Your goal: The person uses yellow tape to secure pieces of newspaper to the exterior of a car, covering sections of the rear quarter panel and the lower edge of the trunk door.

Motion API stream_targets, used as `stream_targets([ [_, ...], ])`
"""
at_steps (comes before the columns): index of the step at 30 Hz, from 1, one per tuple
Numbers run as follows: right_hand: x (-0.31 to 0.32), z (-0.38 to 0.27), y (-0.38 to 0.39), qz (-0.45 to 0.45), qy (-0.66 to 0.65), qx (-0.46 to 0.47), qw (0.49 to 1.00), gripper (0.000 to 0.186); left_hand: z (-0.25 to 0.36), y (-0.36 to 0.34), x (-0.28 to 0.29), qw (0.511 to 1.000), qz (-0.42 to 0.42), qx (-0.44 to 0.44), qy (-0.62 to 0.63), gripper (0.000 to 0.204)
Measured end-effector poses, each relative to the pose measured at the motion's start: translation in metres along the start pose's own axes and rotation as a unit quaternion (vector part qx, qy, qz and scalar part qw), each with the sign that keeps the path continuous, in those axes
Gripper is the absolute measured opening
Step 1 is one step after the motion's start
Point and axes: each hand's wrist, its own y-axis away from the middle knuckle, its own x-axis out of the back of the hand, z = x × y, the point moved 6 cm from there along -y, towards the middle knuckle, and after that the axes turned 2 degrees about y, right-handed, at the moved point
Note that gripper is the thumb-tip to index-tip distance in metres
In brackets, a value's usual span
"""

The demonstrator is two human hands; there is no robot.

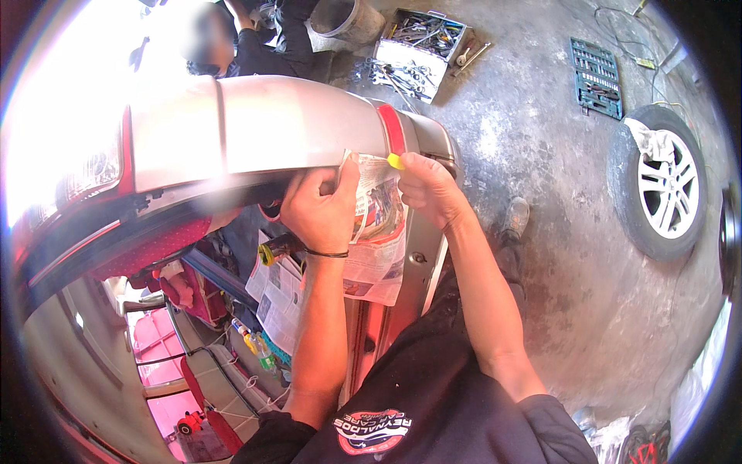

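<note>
A sheet of newspaper (pixel 380 213) hangs along the edge of a silver car body (pixel 294 116), beside a red light strip (pixel 393 130). My left hand (pixel 321 203), with a dark band at its wrist, pinches the sheet's upper edge between thumb and fingers. Just right of it, my right hand (pixel 430 189) is closed on a short yellow strip of tape (pixel 396 161) by the sheet's top corner. Below the left hand, more newspaper (pixel 280 309) lies over the car's opening. A dark round thing with a yellow-green rim (pixel 267 254) sits left of my left forearm.
Another person (pixel 270 46) crouches beyond the car, near a bucket (pixel 345 19). An open toolbox (pixel 429 35) full of hand tools, a socket set case (pixel 597 77) and a wheel with its tyre (pixel 665 185) stand on the concrete floor. Bottles (pixel 263 356) lie inside the car.
</note>
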Motion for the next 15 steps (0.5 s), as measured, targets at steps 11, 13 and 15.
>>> stream_targets([
  [11,-0.01,0.0,-0.025,0.135,0.176,0.004,0.975,0.034,0.001,0.01,0.007,0.999,-0.033,-0.021,-0.021,0.023],
  [13,-0.01,0.001,-0.025,0.162,0.212,0.008,0.964,0.035,0.003,0.013,0.009,0.998,-0.046,-0.036,-0.034,0.023],
  [15,-0.007,-0.008,-0.025,0.217,0.328,0.105,0.914,0.036,0.0,0.018,0.009,0.999,-0.036,-0.032,-0.02,0.023],
])
